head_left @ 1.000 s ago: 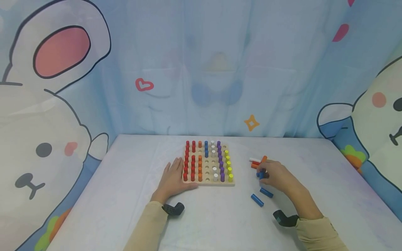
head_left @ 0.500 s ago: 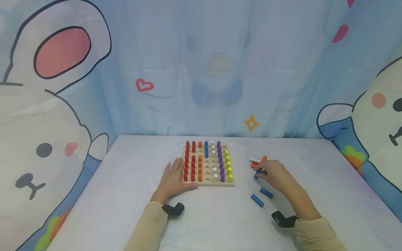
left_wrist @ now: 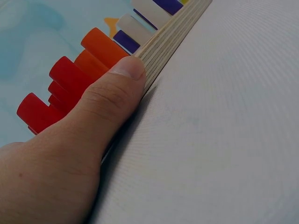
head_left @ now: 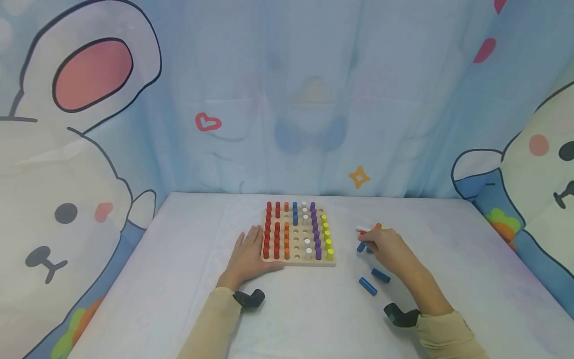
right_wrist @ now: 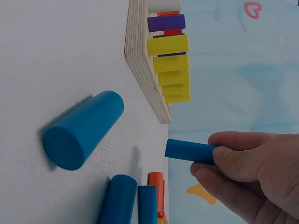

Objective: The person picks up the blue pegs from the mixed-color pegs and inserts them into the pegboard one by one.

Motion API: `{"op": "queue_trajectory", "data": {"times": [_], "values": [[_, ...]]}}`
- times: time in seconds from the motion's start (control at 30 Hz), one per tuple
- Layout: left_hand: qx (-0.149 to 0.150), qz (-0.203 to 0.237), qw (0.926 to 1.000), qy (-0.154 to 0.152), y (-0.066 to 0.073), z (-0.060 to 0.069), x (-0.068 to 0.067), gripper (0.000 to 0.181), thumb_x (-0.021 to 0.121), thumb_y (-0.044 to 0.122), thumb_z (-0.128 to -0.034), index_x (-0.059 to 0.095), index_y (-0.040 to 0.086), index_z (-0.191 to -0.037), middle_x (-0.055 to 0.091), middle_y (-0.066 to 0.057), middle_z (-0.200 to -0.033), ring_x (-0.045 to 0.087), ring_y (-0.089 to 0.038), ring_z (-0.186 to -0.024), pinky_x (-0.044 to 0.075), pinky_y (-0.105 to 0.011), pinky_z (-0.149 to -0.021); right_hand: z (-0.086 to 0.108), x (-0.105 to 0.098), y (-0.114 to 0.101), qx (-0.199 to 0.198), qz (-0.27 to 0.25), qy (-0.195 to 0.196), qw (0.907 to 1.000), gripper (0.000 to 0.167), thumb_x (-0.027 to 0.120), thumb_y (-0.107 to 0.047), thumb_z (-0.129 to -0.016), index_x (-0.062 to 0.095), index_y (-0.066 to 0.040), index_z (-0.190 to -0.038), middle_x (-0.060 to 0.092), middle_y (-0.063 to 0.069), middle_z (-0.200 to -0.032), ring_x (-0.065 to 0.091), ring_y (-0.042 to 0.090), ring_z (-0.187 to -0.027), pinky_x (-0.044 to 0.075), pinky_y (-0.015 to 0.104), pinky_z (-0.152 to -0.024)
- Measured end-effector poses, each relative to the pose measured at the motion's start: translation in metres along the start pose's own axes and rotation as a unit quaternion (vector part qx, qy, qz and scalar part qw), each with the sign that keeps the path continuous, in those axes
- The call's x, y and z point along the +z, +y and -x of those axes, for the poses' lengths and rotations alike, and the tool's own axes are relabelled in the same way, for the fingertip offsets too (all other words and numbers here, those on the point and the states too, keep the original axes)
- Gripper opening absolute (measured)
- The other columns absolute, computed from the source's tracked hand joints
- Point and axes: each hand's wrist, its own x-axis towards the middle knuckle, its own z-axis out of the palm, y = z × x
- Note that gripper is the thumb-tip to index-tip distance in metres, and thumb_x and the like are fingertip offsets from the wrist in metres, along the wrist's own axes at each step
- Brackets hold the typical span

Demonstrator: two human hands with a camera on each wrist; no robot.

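A wooden pegboard point(head_left: 297, 263) holds columns of red, orange, blue, white, purple and yellow pegs, with several bare holes. My left hand point(head_left: 246, 262) lies along its left side, and in the left wrist view the thumb of that hand point(left_wrist: 88, 116) presses the board's edge point(left_wrist: 168, 46). To the right of the board, my right hand point(head_left: 392, 252) pinches a blue peg point(head_left: 360, 247) by one end. The right wrist view shows this blue peg point(right_wrist: 189, 150) between thumb and fingers of the hand point(right_wrist: 252, 172), raised off the table, its other end pointing toward the board.
Two loose blue pegs point(head_left: 367, 286) point(right_wrist: 84, 130) lie on the white table point(head_left: 314, 314) nearer the front. Another blue peg point(head_left: 369, 250), a white peg point(head_left: 363, 229) and an orange peg point(head_left: 378, 226) are around the right hand. A patterned curtain point(head_left: 309, 149) hangs behind.
My right hand has taken a blue peg from the loose ones and moved slightly left with it. The left hand has stayed on the board.
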Motion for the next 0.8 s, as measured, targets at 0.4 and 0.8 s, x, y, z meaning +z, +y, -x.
{"op": "queue_trajectory", "data": {"times": [0.4,0.8], "values": [[-0.002,0.002,1.0000,0.002,0.001,0.000,0.000,0.121,0.057,0.082,-0.0651,0.018,0.008,-0.152,0.018,-0.006,-0.160,0.011,-0.021,-0.149,0.005,-0.046,-0.122,-0.008,0.002,-0.009,-0.004,-0.024,0.053,0.9983,0.025,0.063,-0.006,-0.090,0.068,-0.004,-0.114,0.065,0.011,-0.106,0.063,0.025,-0.092,0.058,0.037,-0.075],[0.002,0.001,1.0000,0.002,0.000,0.001,0.000,0.121,0.057,0.082,-0.0651,0.017,0.009,-0.152,0.017,-0.006,-0.160,0.011,-0.021,-0.149,0.006,-0.046,-0.122,-0.026,0.006,-0.031,-0.018,-0.042,0.102,0.9937,0.021,0.066,-0.012,-0.089,0.069,-0.006,-0.109,0.068,0.008,-0.098,0.065,0.023,-0.091,0.058,0.039,-0.079]]}}
